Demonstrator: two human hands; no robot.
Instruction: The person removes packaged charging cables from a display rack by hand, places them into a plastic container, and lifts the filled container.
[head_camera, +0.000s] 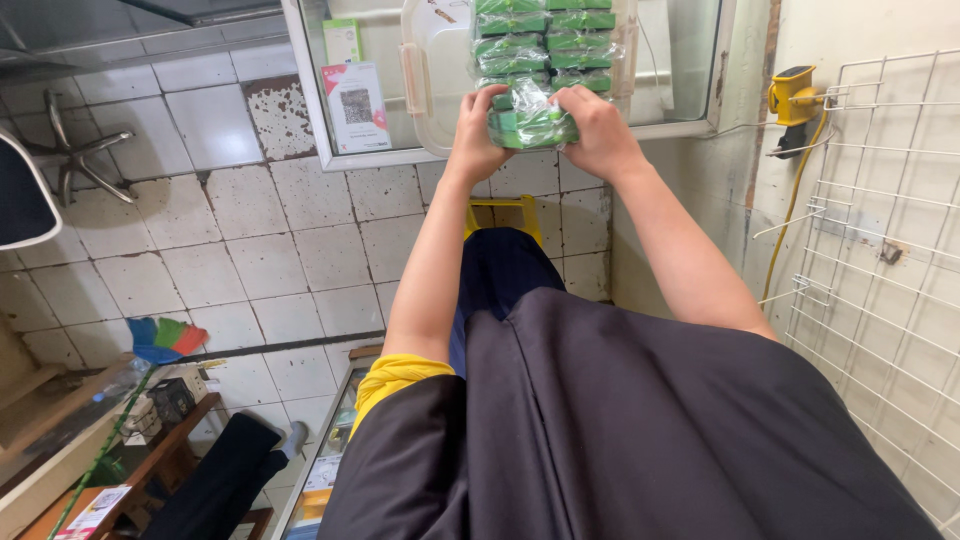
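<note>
Both of my hands reach forward to a clear plastic box (420, 80) that sits on a ledge in front of a glass window. My left hand (478, 130) and my right hand (598, 130) grip one clear-wrapped packet of green pieces (530, 118) between them at the box's front. Further green packets (545, 35) lie stacked inside the box behind it. My dark apron and yellow sleeve fill the lower part of the view.
A white wire rack (880, 250) hangs on the wall at the right, beside a yellow device with a cable (795, 100). A white tiled floor, a chair base (85, 150), a wooden table (120, 440) and a coloured brush (165, 338) lie to the left.
</note>
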